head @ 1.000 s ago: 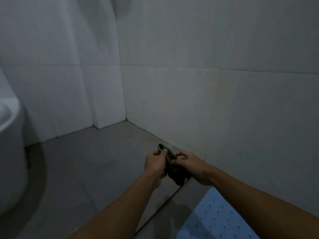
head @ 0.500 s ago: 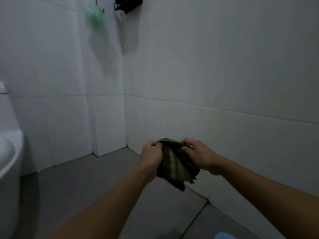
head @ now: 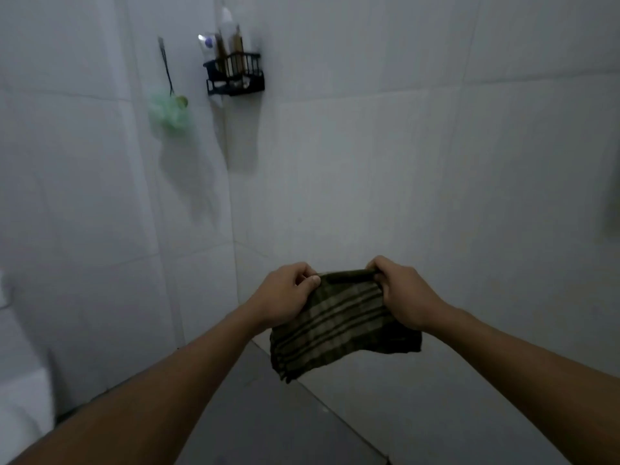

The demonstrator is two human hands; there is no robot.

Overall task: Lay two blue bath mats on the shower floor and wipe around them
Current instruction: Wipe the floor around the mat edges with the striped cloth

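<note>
Moved: cloth [head: 339,322] now lifted higher and spread wider than before | left hand [head: 285,297] and right hand [head: 404,295] both closed, pinching its top edge | mats: not in view | advice: fold flat into a pad before wiping the floor [head: 268,414].

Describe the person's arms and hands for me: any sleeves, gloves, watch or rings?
Both forearms are bare up to the frame edge, no sleeves in view. The left hand and right hand wear no gloves. No watch, bracelet or ring shows, though the light is dim.
</note>
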